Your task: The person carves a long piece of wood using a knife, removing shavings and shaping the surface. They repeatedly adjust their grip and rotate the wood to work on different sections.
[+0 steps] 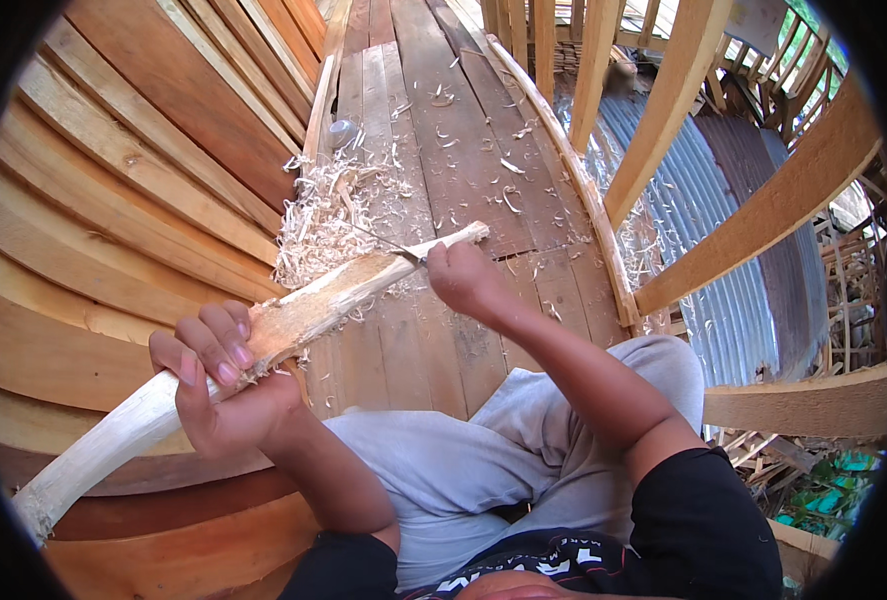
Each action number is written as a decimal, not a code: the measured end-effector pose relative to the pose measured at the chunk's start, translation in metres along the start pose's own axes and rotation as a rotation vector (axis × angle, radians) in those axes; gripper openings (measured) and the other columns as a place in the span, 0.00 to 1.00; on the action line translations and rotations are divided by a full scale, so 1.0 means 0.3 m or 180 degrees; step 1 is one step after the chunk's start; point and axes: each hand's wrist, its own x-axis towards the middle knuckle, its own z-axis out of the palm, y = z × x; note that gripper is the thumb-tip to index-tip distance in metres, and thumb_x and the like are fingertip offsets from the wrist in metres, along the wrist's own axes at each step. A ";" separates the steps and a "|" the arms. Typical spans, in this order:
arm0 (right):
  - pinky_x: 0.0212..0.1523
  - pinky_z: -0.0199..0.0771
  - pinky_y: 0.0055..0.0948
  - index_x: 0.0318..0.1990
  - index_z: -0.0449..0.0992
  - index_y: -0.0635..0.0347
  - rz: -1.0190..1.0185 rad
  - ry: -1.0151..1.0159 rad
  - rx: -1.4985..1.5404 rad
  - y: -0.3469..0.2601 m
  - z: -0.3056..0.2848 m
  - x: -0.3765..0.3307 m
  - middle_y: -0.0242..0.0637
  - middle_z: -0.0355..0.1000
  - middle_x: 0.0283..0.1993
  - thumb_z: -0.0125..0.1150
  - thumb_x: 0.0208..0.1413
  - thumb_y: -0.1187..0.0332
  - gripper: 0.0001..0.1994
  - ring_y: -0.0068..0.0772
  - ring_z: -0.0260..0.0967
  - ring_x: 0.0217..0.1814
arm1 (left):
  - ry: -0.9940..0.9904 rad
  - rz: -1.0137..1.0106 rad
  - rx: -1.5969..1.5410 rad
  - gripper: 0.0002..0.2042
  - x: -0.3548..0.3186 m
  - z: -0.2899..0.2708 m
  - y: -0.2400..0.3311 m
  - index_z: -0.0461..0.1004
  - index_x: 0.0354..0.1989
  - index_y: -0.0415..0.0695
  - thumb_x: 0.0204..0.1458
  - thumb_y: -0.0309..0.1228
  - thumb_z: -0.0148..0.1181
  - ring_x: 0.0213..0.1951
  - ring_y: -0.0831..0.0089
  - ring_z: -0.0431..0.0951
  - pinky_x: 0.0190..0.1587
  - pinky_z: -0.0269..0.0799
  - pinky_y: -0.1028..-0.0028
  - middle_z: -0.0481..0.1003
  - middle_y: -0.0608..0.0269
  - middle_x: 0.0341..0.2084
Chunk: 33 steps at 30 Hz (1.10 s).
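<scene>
A long, pale, debarked wooden pole (328, 300) slants from the lower left up to the middle, its far part shaved flat and showing orange-brown wood. My left hand (233, 375) is closed around its middle, fingers curled over the top and palm below. My right hand (461, 280) makes a fist near the pole's far end, closed on a knife (393, 246). The thin blade points left across the pole and appears to touch the shaved face. The knife's handle is hidden inside the fist.
Curly wood shavings (338, 205) are heaped on the plank floor (453, 120) beyond the pole, with a small round greyish object (342, 133) behind them. Curved wooden boards (133, 150) stand along the left. Upright timbers (653, 110) and corrugated metal sheets (693, 210) lie to the right.
</scene>
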 end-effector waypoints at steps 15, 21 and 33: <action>0.49 0.70 0.52 0.33 0.78 0.69 0.0182 0.0860 -0.0415 0.145 -0.016 0.073 0.60 0.74 0.36 0.32 0.60 0.56 0.27 0.62 0.72 0.43 | 0.1045 -0.0252 -0.0243 0.12 -0.013 -0.029 -0.138 0.54 0.17 0.51 0.43 0.26 0.51 0.18 0.76 0.58 0.31 0.58 0.73 0.56 0.70 0.10; 0.48 0.69 0.51 0.33 0.78 0.69 -0.0303 0.0374 -0.0376 -0.043 -0.070 -0.075 0.58 0.75 0.37 0.32 0.60 0.55 0.28 0.58 0.73 0.43 | 0.0601 -0.0119 -0.0002 0.11 -0.029 -0.017 -0.082 0.56 0.18 0.51 0.46 0.28 0.51 0.20 0.76 0.58 0.31 0.58 0.72 0.55 0.71 0.11; 0.44 0.69 0.53 0.27 0.77 0.69 -0.0437 0.0766 -0.0281 0.141 -0.037 0.040 0.60 0.73 0.34 0.33 0.61 0.56 0.28 0.62 0.72 0.38 | 0.1075 -0.0252 0.0099 0.10 -0.025 0.035 -0.035 0.56 0.19 0.51 0.45 0.27 0.51 0.19 0.77 0.58 0.32 0.57 0.72 0.55 0.71 0.12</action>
